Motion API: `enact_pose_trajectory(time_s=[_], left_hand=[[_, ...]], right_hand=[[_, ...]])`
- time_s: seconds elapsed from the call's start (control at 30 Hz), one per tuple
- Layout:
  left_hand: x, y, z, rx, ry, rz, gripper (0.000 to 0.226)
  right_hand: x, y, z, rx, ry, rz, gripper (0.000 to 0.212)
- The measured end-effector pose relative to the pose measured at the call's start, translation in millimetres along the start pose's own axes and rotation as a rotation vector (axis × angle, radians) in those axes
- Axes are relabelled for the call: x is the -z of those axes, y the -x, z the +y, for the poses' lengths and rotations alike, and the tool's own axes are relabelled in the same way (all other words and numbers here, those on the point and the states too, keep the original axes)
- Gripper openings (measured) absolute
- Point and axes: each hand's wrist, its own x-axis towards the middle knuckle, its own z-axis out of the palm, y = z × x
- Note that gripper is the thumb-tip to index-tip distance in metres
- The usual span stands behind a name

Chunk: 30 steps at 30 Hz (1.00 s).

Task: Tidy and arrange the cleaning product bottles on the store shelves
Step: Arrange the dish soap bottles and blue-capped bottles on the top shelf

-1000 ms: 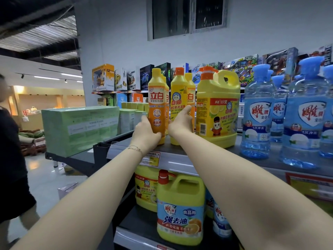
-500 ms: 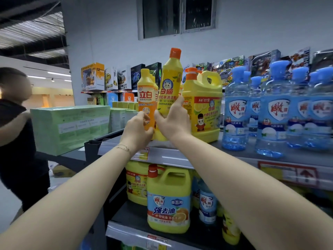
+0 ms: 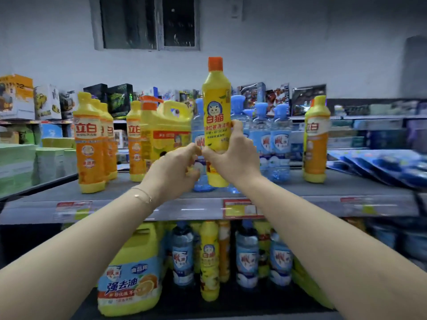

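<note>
**Yellow cat-label bottle held upright at the top shelf**

The yellow detergent bottle (image 3: 216, 116), orange-capped and with a cat on its label, stands upright in front of the blue-capped clear bottles (image 3: 279, 139) near the middle of the top shelf (image 3: 300, 192). Its base is low over the shelf board; whether it rests on it cannot be told. The right hand (image 3: 233, 155) grasps the bottle's lower half, thumb on the near side and fingertips wrapped round the label edge. The left hand (image 3: 172, 168), a thin bracelet (image 3: 142, 195) on its wrist, has its fingers curled just beside the bottle's left side, close against the right thumb; whether it pinches the bottle cannot be told. To the left stand a row of orange bottles (image 3: 89, 144) and a yellow handled jug (image 3: 166, 132). Further right a lone orange bottle (image 3: 315, 139) stands apart, near blue pouches (image 3: 381, 165).
</note>
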Motion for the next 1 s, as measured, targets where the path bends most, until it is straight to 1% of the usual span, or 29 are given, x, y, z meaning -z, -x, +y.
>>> enact_pose_trajectory(time_s=[0.13, 0.27, 0.47, 0.63, 0.77, 0.87, 0.93, 1.0], left_hand=[[-29, -24, 44, -0.118, -0.046, -0.024, 0.029], [-54, -42, 81, -0.212, -0.069, -0.044, 0.026], [-87, -59, 112, -0.265, -0.109, -0.112, 0.026], [-107, -66, 126, -0.294, -0.13, -0.146, 0.027], [-117, -77, 135, -0.277, -0.13, -0.191, 0.031], [-127, -87, 143, -0.239, -0.09, -0.233, 0.033], [-135, -94, 151, -0.19, -0.034, -0.273, 0.036], [-144, -102, 159, -0.111, 0.076, -0.316, 0.044]], right_hand=[[46, 0, 40, -0.062, 0.072, 0.079, 0.06], [80, -1, 79, -0.125, 0.161, 0.127, 0.062], [105, 1, 136, -0.255, 0.256, 0.136, 0.061], [117, -3, 168, -0.347, 0.28, 0.142, 0.05], [124, -11, 187, -0.387, 0.317, 0.15, 0.048], [127, -15, 197, -0.394, 0.354, 0.103, 0.048], [128, -17, 201, -0.381, 0.371, 0.039, 0.056], [127, -19, 204, -0.356, 0.35, -0.018, 0.064]])
